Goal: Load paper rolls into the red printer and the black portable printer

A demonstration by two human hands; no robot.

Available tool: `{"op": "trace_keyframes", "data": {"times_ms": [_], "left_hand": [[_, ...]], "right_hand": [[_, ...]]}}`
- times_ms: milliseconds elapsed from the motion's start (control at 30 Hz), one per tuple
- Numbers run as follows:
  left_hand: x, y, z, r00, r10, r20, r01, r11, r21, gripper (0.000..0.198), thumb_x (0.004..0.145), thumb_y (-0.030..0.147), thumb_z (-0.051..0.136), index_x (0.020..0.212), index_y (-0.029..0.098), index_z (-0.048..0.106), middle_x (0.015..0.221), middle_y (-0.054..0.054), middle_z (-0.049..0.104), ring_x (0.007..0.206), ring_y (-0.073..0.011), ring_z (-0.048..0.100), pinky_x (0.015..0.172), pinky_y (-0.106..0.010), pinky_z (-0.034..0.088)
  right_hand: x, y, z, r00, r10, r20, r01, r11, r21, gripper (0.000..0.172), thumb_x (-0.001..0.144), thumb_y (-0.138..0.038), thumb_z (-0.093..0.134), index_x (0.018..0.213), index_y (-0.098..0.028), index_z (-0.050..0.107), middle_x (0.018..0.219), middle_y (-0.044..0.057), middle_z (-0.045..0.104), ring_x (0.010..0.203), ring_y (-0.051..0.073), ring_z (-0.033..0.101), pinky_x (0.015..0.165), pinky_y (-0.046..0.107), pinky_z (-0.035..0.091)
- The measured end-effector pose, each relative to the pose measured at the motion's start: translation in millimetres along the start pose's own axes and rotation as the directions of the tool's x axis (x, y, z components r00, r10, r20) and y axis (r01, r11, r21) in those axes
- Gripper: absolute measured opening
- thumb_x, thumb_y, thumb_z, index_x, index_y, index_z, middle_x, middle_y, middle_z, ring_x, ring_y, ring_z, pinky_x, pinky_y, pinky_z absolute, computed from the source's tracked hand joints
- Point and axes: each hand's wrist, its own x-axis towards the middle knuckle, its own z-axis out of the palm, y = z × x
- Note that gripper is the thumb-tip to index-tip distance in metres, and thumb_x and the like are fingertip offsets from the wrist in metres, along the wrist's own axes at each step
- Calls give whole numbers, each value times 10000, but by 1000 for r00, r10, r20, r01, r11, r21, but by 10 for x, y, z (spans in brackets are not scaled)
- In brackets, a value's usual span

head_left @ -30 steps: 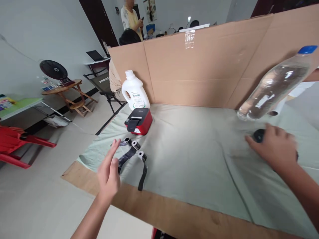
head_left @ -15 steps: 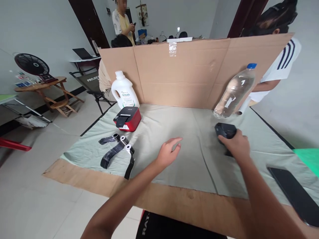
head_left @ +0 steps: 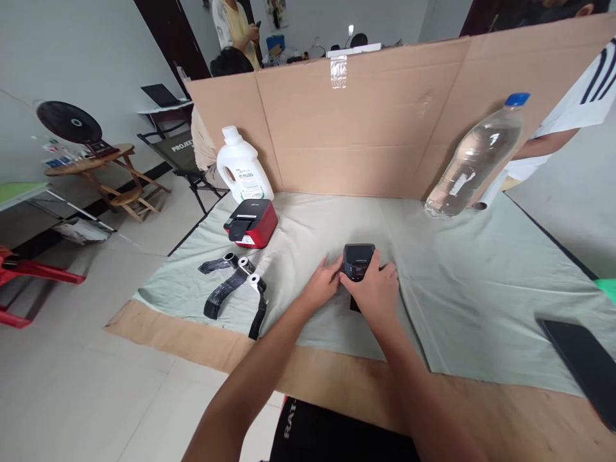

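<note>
A small black box-shaped device, perhaps a portable printer, is at the middle of the cloth-covered table. My right hand grips it from its right and near side, with the thumb at the front. At its left edge, my left hand holds on with its fingertips. A black piece shows below the device, partly hidden by my right hand. To the left lie several partly unrolled dark-and-white paper rolls. Behind them sits a red and black printer.
A white jug stands behind the red printer. Along the back runs a cardboard screen, with a large water bottle leaning on it at right. A phone lies near the right edge. People are beyond the screen.
My right hand has carried the black device left from the table's right side to the middle. My left hand, which was open and empty, is now against its left edge. The view has shifted slightly.
</note>
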Motion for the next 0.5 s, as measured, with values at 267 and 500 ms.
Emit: {"op": "trace_keyframes", "data": {"times_ms": [267,500], "left_hand": [[-3,28,31,998,5,66,-17,983,183,766,864,34,402,1605,225,361,1612,-78,458,1494,-220,457,1325,-571,124],[-30,78,49,999,18,42,-29,962,270,636,935,68,356,1564,145,413,1593,-124,488,1501,-234,446,1308,-529,240]], "right_hand": [[-34,128,177,994,45,97,-57,991,122,1176,732,-631,790,1593,-10,285,1231,324,534,1119,485,573,932,580,467],[343,555,237,988,43,147,-134,703,698,1032,788,-772,614,1581,-158,371,1499,238,455,1406,370,480,1167,522,405]]}}
